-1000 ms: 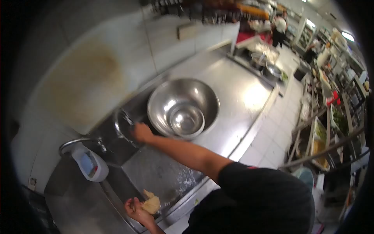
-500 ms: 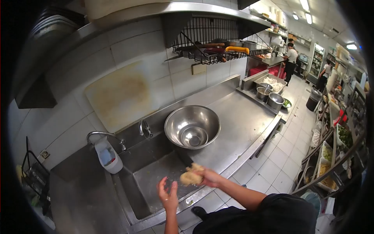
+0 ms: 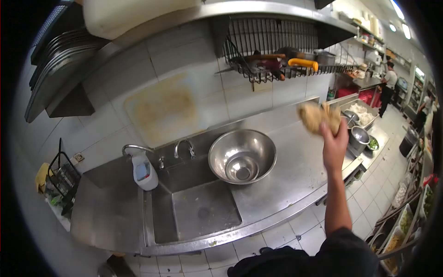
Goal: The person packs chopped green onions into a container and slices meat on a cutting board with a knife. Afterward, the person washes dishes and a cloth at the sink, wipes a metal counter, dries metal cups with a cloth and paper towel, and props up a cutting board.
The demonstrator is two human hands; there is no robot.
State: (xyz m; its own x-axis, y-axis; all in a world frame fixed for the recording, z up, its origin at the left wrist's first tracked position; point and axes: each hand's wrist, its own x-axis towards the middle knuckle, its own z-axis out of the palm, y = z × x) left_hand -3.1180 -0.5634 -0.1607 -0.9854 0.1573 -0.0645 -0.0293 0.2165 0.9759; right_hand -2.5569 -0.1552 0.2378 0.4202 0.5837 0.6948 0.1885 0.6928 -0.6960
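Note:
Out to the right, my right hand [image 3: 336,144] is raised above the steel counter [image 3: 295,159], its fingers closed on a tan, lumpy thing [image 3: 315,118]. Motion blurs the lump, and I cannot tell its kind. My left hand is out of view. Left of my right hand, a large steel mixing bowl [image 3: 217,159] stands at the sink's edge with a smaller steel bowl [image 3: 243,169] inside it. The sink basin [image 3: 207,207] lies nearer to me, with a few small scraps on its bottom.
Two faucets [image 3: 184,144] rise behind the sink, beside a white plastic container [image 3: 146,179]. Overhead hangs a wire rack [image 3: 272,39] with an orange-handled tool [image 3: 303,63]. Metal pots [image 3: 358,138] stand far right. A co-worker [image 3: 388,85] stands in the background.
My right hand has swung up and right with the tan lump, from over the sink to above the counter. My left hand has left the view. The camera has turned.

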